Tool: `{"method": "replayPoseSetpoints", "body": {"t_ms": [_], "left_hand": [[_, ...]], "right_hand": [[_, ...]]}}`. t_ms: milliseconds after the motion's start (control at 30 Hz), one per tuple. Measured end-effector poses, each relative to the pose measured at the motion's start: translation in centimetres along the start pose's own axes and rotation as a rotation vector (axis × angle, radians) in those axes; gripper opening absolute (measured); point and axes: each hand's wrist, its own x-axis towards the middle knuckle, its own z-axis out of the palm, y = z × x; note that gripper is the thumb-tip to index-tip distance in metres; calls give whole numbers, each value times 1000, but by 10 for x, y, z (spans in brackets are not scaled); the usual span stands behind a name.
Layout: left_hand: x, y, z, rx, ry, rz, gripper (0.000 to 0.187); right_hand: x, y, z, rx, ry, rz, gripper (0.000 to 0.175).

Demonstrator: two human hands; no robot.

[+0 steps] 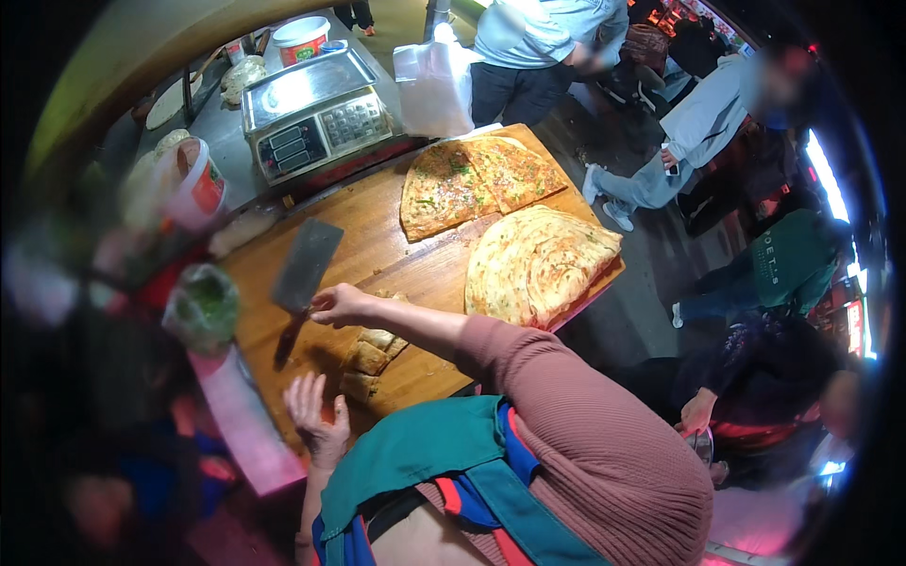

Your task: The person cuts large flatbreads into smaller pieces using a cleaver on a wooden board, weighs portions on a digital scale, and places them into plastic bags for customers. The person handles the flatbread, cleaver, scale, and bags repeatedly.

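The fingers of my right hand (343,305) are closed at the neck of a broad-bladed cleaver (308,265), where blade and dark handle meet. My left hand (316,417) has its fingers spread and holds nothing, near the front left edge of the wooden board (361,198). Several cut flatbread pieces (369,359) lie on the board, partly hidden by my right forearm. Farther back, a browned flatbread with green bits (453,187) is cut into sections. A folded, layered flatbread (538,265) sits at the board's right edge.
A digital scale (311,106) and plastic tubs (301,41) stand on the metal counter behind. Clear plastic bags (433,88) hang at the board's far edge. A bag of chopped greens (205,304) is at the left. Several people stand or walk beyond the board and at the right.
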Motion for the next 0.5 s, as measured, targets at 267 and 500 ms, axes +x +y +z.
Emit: {"method": "replayPoseSetpoints", "body": {"t_ms": [267,500], "left_hand": [[69,126,119,-306,-273,449,54],[90,192,226,-70,-590,610,63]], "right_hand": [[-186,22,-182,-895,549,-3,73],[-253,67,-264,-1164,528,310,103]]}}
